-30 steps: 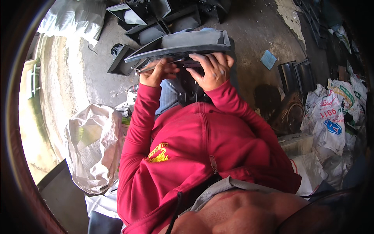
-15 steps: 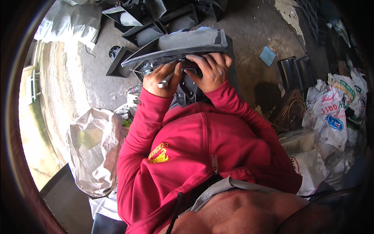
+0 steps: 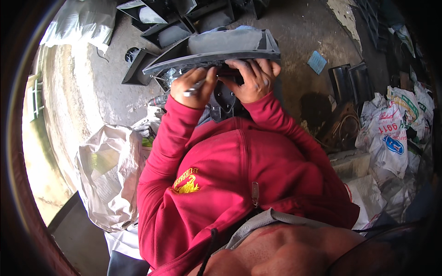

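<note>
In front of me a dark grey trough-shaped bucket (image 3: 225,42) stands tilted, its hollow facing away and its long edge toward me. My left hand (image 3: 189,94) is closed round a silver wrench (image 3: 195,88), with the fingertips near the bucket's edge. My right hand (image 3: 253,85) grips that edge further right; its fingers bend over the rim and its thumb points toward the left fingertips. Whatever lies between the two thumbs is too small to make out. Below the hands is a black bracket (image 3: 224,97) with bolt heads.
Several similar dark buckets (image 3: 165,34) lie beyond on the concrete floor. A power drill (image 3: 158,100) rests left of my left wrist, above an open white sack (image 3: 110,175). A blue sheet (image 3: 316,62), dark panels (image 3: 352,83) and white printed bags (image 3: 391,129) are at right.
The bucket's right end has shifted slightly right, my right hand moving with it. The wrench has swung a little in my left hand and now lies lower at its near end.
</note>
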{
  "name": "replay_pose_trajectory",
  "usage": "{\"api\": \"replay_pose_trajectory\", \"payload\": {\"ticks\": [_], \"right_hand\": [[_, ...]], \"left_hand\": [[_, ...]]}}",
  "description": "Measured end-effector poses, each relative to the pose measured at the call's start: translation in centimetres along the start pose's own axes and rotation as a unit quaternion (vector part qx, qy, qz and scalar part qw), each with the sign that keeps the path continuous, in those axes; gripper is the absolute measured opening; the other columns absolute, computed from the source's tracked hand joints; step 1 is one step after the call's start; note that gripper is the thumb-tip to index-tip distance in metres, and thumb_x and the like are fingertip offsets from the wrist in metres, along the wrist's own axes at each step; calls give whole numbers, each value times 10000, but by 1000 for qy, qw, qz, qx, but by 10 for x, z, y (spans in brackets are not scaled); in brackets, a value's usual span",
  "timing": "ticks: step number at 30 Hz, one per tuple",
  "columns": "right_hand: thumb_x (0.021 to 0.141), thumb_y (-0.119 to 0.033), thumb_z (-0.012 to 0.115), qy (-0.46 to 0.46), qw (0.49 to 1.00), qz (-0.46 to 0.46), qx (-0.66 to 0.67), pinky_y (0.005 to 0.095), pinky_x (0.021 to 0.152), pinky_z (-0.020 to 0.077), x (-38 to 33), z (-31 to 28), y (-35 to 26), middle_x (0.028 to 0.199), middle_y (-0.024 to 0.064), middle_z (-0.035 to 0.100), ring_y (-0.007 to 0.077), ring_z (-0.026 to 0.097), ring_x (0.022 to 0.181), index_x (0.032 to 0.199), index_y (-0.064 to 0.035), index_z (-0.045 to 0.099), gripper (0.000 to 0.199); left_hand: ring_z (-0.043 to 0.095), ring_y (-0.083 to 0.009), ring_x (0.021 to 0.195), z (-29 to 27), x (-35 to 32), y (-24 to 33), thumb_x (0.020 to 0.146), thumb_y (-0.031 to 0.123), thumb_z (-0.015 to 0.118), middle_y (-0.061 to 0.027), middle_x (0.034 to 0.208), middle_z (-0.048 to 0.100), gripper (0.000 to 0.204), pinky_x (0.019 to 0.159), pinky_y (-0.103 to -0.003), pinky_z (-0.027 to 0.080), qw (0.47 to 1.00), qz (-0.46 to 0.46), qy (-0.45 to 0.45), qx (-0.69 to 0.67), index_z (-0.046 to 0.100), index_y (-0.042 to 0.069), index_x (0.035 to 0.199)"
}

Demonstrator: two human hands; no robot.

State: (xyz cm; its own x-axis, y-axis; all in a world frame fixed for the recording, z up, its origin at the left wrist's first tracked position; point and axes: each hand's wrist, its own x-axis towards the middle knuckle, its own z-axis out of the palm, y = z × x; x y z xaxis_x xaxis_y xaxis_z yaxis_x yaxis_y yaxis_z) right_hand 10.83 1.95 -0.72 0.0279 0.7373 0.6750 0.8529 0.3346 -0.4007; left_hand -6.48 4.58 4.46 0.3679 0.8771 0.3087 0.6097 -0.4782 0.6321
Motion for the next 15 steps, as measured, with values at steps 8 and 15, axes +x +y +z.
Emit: {"api": "replay_pose_trajectory", "payload": {"ticks": [8,15], "right_hand": [[597,-391,848,-4,1000,-10,-22,390,854,292,-5,3,1,858,-82,642,161,562,907,955,-251,659,429],[605,-409,845,-34,997,-18,-60,399,873,290,1,-1,-4,921,-97,628,156,539,959,1004,-267,677,456]], "left_hand": [[676,-133,646,-2,-18,-17,992,268,552,-80,750,714,308,533,-238,503,934,-186,-37,-301,699,-3,979],[713,-235,739,-6,-16,-39,992,313,533,-154,838,709,400,538,-278,547,838,-283,-65,-462,625,-41,1154]]}}
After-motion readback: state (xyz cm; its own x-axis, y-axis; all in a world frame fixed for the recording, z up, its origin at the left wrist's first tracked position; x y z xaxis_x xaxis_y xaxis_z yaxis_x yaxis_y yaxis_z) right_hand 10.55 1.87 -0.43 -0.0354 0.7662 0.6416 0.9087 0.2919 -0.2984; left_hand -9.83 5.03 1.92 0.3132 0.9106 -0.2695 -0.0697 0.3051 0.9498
